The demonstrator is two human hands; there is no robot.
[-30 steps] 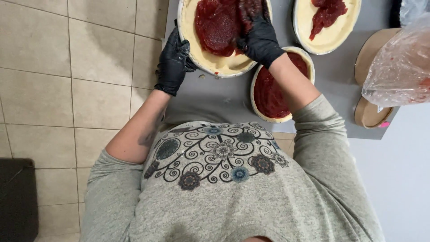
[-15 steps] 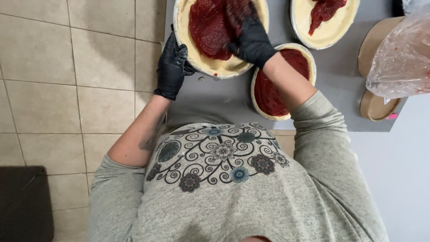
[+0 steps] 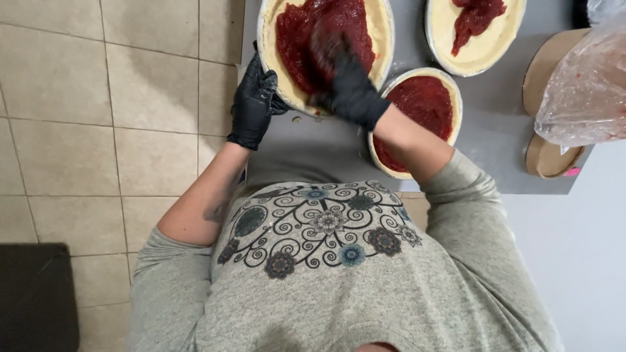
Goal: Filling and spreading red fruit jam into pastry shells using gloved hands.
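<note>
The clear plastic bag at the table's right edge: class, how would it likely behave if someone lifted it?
The plastic bag looks thin and crumpled, so it would probably flop and sag. Red smears inside suggest it may be slippery or drip. It appears nearly empty, so likely light.

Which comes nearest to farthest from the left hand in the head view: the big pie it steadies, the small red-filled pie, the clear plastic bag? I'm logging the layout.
From the left hand:
1. Big pie, touching, just right.
2. Small red-filled pie, middle of counter.
3. Clear plastic bag, far right.
</note>
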